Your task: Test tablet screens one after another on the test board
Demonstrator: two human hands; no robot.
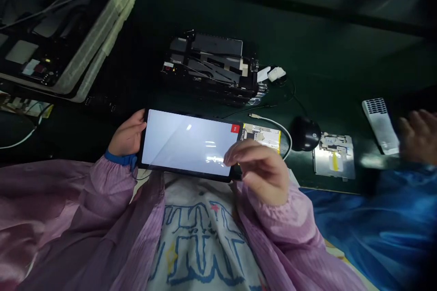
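A tablet (pixel 187 142) with a lit, pale screen and a small red mark at its upper right corner is held just above my lap at the near table edge. My left hand (pixel 128 136) grips its left short edge, fingers wrapped round it. Over the tablet's lower right corner hovers my right hand (pixel 262 168), its fingers bent and drawn together over the screen; whether they touch the glass I cannot tell. Both my sleeves are pink.
Behind the tablet lies an opened black device (pixel 213 66) with white connectors (pixel 276 73). A white cable (pixel 273 122), a black mouse (pixel 305 132), a metal plate (pixel 333 161) and a yellow-labelled part (pixel 264 136) lie to the right. Stacked trays (pixel 99 36) stand far left. A blue-sleeved co-worker's hand (pixel 418 136) is by a grey scanner (pixel 378 122).
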